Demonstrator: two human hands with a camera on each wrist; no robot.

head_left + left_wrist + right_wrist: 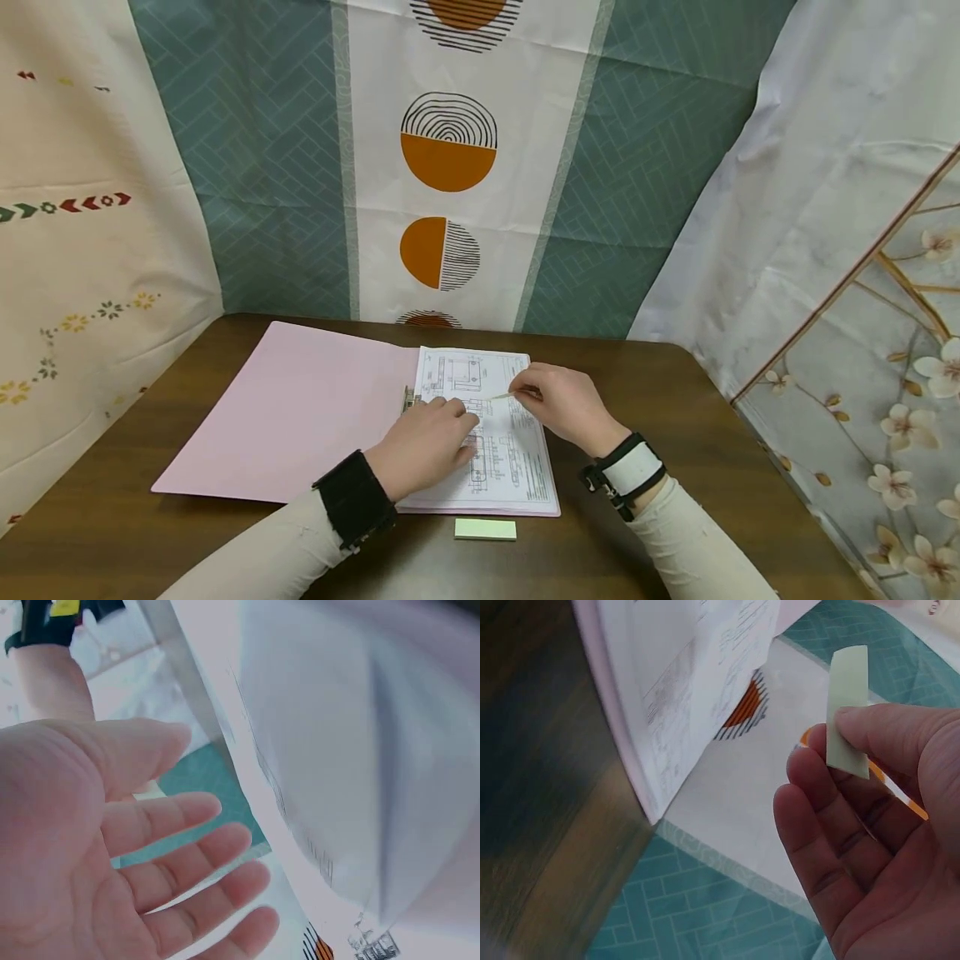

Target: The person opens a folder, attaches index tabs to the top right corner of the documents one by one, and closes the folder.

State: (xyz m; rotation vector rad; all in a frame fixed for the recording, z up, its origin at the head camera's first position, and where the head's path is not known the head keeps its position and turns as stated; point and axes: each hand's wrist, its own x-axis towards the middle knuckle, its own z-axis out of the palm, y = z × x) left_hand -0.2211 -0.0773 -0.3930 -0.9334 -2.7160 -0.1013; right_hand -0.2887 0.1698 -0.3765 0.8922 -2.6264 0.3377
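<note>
A pink folder [300, 408] lies spread on the table, with a stack of printed drawing sheets [517, 450] on its right side. My right hand [562, 404] is above the sheets and pinches a pale green sticky note [847, 712] between thumb and fingers, as the right wrist view shows. Over the left part of the sheets is my left hand [427, 442], its fingers [202, 862] extended and loosely spread, holding nothing. Whether it touches the paper I cannot tell. The folder's metal clip [408, 398] shows just beyond the left hand.
In front of the folder, near me, a pad of pale green sticky notes [485, 529] lies on the brown wooden table [637, 375]. A patterned curtain [277, 167] hangs behind the table, with a floral cloth [862, 400] along the right.
</note>
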